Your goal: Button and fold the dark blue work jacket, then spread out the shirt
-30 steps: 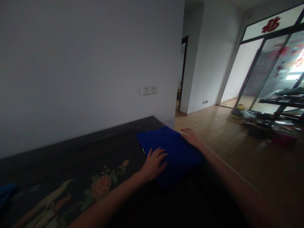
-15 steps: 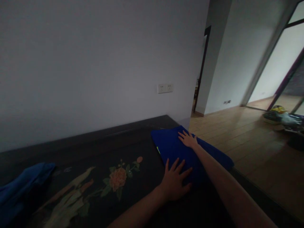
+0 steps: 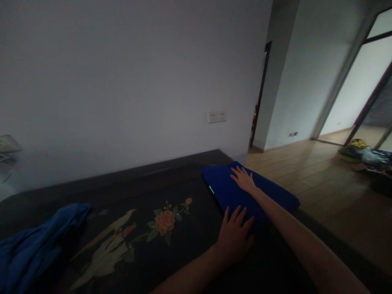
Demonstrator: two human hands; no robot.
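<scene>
A folded dark-blue cloth [image 3: 271, 185] lies flat at the right end of the dark table [image 3: 183, 261], with a small yellow-green tag on its left edge. On its upper part rests my right hand [image 3: 243, 179], palm down with the fingers spread. My left hand [image 3: 234, 234] is at the cloth's near left edge, fingers stretched out and touching it. Neither hand grips anything. To the left, a crumpled blue cloth [image 3: 39, 241] lies on the same table, partly out of view.
The table top bears a painted flower [image 3: 164, 222] and birds. A wall with a double socket [image 3: 217, 117] rises behind it. Past the right edge is a wooden floor [image 3: 284, 167], with a pile of bags [image 3: 364, 153] farther off. A white object [image 3: 9, 143] shows at far left.
The view has turned slightly left, showing more of the crumpled cloth and a white object at far left. Both hands stay on the folded cloth; its right part looks flatter.
</scene>
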